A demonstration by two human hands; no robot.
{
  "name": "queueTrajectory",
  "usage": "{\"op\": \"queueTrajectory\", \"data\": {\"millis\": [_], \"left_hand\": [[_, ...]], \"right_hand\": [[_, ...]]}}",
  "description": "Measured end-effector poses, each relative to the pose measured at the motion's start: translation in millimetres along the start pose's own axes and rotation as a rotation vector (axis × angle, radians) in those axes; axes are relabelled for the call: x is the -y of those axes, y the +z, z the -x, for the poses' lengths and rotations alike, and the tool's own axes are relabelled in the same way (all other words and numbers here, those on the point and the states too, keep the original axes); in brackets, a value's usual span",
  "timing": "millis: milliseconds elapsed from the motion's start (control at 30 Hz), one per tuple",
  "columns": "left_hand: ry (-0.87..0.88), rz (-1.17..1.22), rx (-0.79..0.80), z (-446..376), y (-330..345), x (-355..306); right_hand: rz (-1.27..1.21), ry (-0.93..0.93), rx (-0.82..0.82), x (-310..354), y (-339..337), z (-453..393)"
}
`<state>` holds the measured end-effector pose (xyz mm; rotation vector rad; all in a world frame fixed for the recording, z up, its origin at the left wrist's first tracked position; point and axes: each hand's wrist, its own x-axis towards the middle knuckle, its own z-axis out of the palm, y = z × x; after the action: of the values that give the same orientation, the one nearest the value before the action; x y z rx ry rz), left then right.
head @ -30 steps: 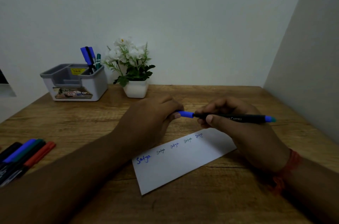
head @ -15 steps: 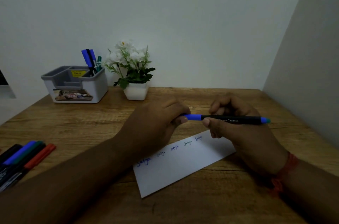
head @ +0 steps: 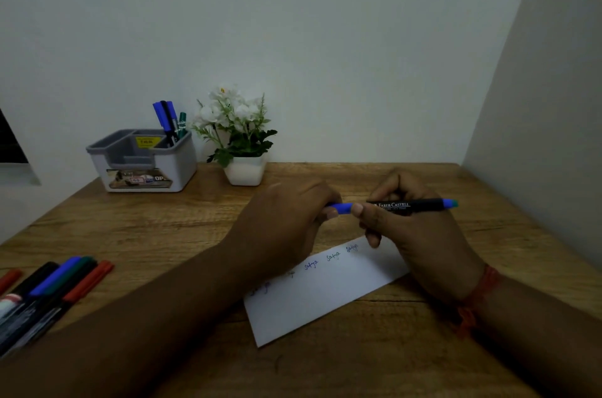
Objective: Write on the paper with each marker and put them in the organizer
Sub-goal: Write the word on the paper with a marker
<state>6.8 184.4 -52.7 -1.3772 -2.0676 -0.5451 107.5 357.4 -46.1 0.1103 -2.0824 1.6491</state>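
A black marker (head: 410, 205) with a blue cap (head: 342, 208) lies level between my hands, above the white paper (head: 312, 296). My right hand (head: 417, 228) grips the black barrel. My left hand (head: 286, 218) pinches the blue cap at the marker's left end. The paper carries several small written words along its upper edge. The grey-and-white organizer (head: 143, 163) stands at the back left with several markers (head: 167, 122) upright in its right compartment.
Several loose markers (head: 55, 287) in blue, green, red and black lie at the left edge of the wooden table (head: 374, 365). A white pot of flowers (head: 242, 143) stands beside the organizer. A wall closes the right side.
My hands have drawn closer together along the marker, so less of the blue cap shows between them. The view has tilted up a little.
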Motion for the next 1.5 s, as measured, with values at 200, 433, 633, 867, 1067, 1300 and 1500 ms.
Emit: {"op": "queueTrajectory", "data": {"millis": [200, 433, 633, 867, 1067, 1300, 1500], "left_hand": [[-0.032, -0.208, -0.026, 2, -9, 13], [-0.242, -0.447, 0.041, 1, -46, 43], [-0.41, -0.561, 0.045, 33, -87, 93], [-0.576, -0.645, 0.048, 102, -146, 160], [-0.687, -0.662, 0.034, 138, -160, 189], [-0.698, -0.572, 0.028, 144, -156, 191], [-0.716, -0.514, 0.067, 146, -149, 196]], "right_hand": [[-0.016, -0.028, -0.109, 5, -2, -7], [0.005, 0.195, -0.005, 7, 20, -29], [0.087, 0.215, 0.116, 20, 74, -64], [0.536, -0.03, 0.332, 45, 154, -102], [1.012, -0.312, 0.271, 73, 220, -164], [1.343, -0.438, 0.285, 92, 270, -220], [1.441, -0.467, 0.354, 90, 302, -244]]}}
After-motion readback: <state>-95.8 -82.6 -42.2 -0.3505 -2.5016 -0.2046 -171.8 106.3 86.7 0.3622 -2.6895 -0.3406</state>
